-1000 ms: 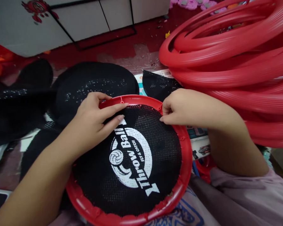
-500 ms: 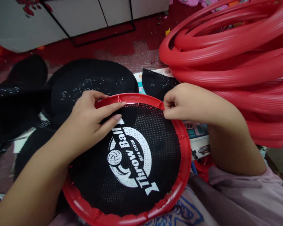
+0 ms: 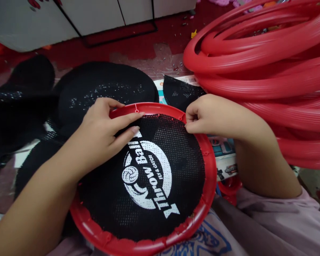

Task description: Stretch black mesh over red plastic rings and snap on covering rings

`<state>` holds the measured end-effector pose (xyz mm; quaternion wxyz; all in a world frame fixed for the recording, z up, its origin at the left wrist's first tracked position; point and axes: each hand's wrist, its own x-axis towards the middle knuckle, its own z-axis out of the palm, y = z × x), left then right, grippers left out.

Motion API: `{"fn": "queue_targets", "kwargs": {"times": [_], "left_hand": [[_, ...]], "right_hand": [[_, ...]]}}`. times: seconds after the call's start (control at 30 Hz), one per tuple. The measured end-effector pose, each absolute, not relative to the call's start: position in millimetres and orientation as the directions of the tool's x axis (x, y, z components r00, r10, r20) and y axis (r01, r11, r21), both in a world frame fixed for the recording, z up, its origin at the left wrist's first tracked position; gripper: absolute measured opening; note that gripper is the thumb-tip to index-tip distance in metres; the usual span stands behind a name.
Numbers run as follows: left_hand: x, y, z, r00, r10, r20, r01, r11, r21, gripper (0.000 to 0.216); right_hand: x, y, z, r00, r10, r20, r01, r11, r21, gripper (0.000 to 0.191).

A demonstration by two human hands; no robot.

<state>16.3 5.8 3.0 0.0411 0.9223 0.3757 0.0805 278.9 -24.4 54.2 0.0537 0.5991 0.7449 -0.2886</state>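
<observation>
A round black mesh disc with white "Throw Ball" print sits inside a red plastic ring, tilted over my lap. My left hand straddles the ring's upper left part. Two of its fingers stretch over the mesh edge, while another reaches the ring's outer side, gripping the rim. At the upper right of the ring, my right hand is closed in a pinch at the mesh edge. Its fingertips are partly hidden. Small pegs show along the ring, and the mesh edge falls short of the rim at the top.
Stacked red rings rise close on the right. Black mesh discs lie behind and left of the work, and another mesh piece lies on printed card. White panels with a dark metal frame stand at the back.
The view has shifted slightly, so the background sits a little to the right and higher. Both hands keep nearly the same places on the ring and mesh.
</observation>
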Motion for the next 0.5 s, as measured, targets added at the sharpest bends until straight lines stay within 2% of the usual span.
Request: {"fn": "queue_targets", "kwargs": {"times": [0.1,0.17,0.23,0.3,0.4,0.5], "left_hand": [[15.6,3.3,2.9,0.699,0.705,0.116,0.695,-0.709,0.121,0.036],[16.3,-1.5,3.8,0.683,0.715,0.151,0.717,-0.695,0.05,0.038],[18.5,-6.6,5.5,0.709,0.674,0.207,0.692,-0.722,-0.021,0.046],[22.9,-9.3,7.4,0.781,0.584,0.222,0.606,-0.795,-0.038,0.057],[34.6,-6.3,9.9,0.878,0.458,0.141,0.463,-0.886,-0.002,0.068],[50.3,1.9,12.3,0.92,0.391,0.021,0.39,-0.92,0.029,0.078]], "right_hand": [[275.5,-27.9,57.0,-0.275,0.877,-0.395,0.934,0.146,-0.325,0.014],[273.7,-29.2,58.5,-0.28,0.884,-0.375,0.938,0.168,-0.302,0.015],[273.2,-29.0,59.0,-0.289,0.879,-0.38,0.937,0.177,-0.302,0.013],[274.2,-28.2,57.8,-0.29,0.867,-0.405,0.932,0.161,-0.323,0.012],[276.7,-28.2,52.5,-0.279,0.871,-0.405,0.918,0.117,-0.38,0.013],[277.8,-30.4,45.0,-0.262,0.891,-0.37,0.898,0.084,-0.433,0.014]]}}
